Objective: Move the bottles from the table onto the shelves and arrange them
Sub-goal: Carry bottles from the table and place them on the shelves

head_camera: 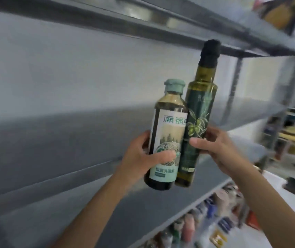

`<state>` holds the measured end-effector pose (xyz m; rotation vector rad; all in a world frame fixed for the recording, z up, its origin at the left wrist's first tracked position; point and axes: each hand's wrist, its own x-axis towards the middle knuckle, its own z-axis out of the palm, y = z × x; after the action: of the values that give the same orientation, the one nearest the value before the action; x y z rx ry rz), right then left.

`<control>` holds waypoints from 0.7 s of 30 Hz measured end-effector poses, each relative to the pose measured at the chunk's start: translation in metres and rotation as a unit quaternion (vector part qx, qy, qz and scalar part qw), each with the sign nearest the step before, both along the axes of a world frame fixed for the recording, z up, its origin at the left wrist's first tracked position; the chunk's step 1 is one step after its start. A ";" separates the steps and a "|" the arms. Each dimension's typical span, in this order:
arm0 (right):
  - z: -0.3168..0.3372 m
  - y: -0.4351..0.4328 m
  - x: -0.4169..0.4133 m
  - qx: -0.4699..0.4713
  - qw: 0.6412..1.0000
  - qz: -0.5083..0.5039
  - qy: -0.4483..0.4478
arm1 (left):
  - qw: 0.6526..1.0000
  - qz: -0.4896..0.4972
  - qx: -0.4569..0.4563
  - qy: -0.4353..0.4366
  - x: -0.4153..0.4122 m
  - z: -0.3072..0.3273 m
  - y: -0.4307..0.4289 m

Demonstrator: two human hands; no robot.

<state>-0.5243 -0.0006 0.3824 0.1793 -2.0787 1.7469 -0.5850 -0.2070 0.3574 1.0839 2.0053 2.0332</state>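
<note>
Dark bottle (168, 133) — left hand (137, 158); green bottle (198, 104) — right hand (218, 147).

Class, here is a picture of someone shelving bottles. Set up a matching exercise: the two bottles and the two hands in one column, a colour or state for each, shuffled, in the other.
Column A
1. short bottle
2. tall bottle
3. left hand
4. right hand

Column B
a. black cap
b. thumb on a dark olive-print label
c. teal cap
d. thumb across a pale label

Pairs: 1-c, 2-a, 3-d, 4-b
</note>
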 end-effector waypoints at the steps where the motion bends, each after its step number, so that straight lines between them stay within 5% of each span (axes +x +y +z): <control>1: 0.007 -0.010 -0.007 0.006 1.000 0.026 0.014 | 0.999 0.035 0.000 0.019 0.006 0.005 -0.013; 8: 0.044 -0.084 -0.045 0.045 0.977 0.191 0.083 | 0.957 0.266 -0.003 0.118 0.041 0.041 -0.089; 15: 0.057 -0.155 -0.095 0.065 0.962 0.247 0.097 | 0.886 0.443 -0.054 0.123 0.034 0.046 -0.141; 21: 0.056 -0.208 -0.135 0.087 0.954 0.277 0.077 | 0.856 0.497 -0.098 0.101 0.019 0.045 -0.185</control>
<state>-0.6590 -0.2089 0.4380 1.0012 -2.1971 1.7590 -0.5665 -0.3915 0.4029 0.1615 3.2463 1.9729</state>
